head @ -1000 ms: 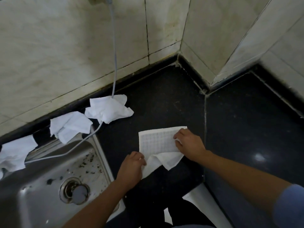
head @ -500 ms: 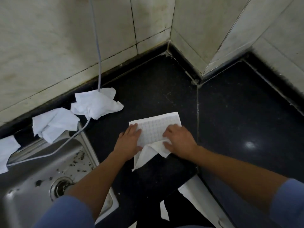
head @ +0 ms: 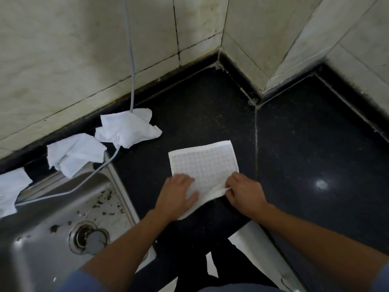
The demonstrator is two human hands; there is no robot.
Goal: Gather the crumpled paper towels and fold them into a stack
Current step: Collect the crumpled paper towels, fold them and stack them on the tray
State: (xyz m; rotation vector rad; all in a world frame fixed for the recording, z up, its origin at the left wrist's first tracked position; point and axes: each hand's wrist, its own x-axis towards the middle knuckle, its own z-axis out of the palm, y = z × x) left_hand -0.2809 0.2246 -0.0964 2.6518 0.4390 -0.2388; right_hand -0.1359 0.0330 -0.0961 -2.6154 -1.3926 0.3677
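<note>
Just smoothed towel (head: 204, 163) flat on counter (head: 210, 98) beside sink (head: 42, 256); pressed down with spread left hand (head: 179, 196), pinched near edge with right hand (head: 245, 192). Looked ready for first fold; still had three crumpled towels (head: 126, 128) to gather.

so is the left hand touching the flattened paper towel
Touching. The head view shows the left hand pressed flat on the flattened paper towel, fingers overlapping its near left part; the right hand pinches its near right edge.

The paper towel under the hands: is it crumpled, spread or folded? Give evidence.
Mostly spread: the paper towel lies flat on the counter; its near edge is lifted, pinched by the right hand.
</note>
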